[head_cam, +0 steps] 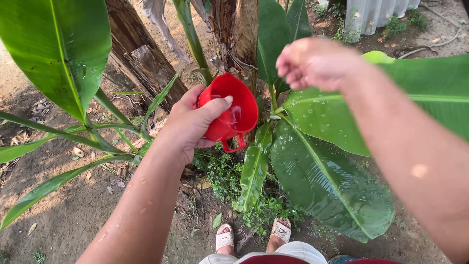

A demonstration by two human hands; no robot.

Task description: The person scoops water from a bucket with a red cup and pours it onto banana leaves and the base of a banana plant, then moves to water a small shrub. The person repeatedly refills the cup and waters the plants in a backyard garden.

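Note:
My left hand (pixel 191 123) grips a red plastic cup (pixel 232 112) with a small handle, tilted toward the plant; a little water shows inside it. My right hand (pixel 312 62) hangs above and to the right of the cup, fingers curled loosely together with nothing in them, over a broad wet banana leaf (pixel 332 181). The banana plant's brown stem (pixel 237 29) rises just behind the cup. Both forearms are wet.
Large green leaves (pixel 61 49) spread left and right. A cut brown stump (pixel 141 63) leans at the left. Low weeds (pixel 222 171) grow at the base on bare soil. My feet in pale sandals (pixel 251 234) stand below. A grey corrugated sheet (pixel 376 14) is at the top right.

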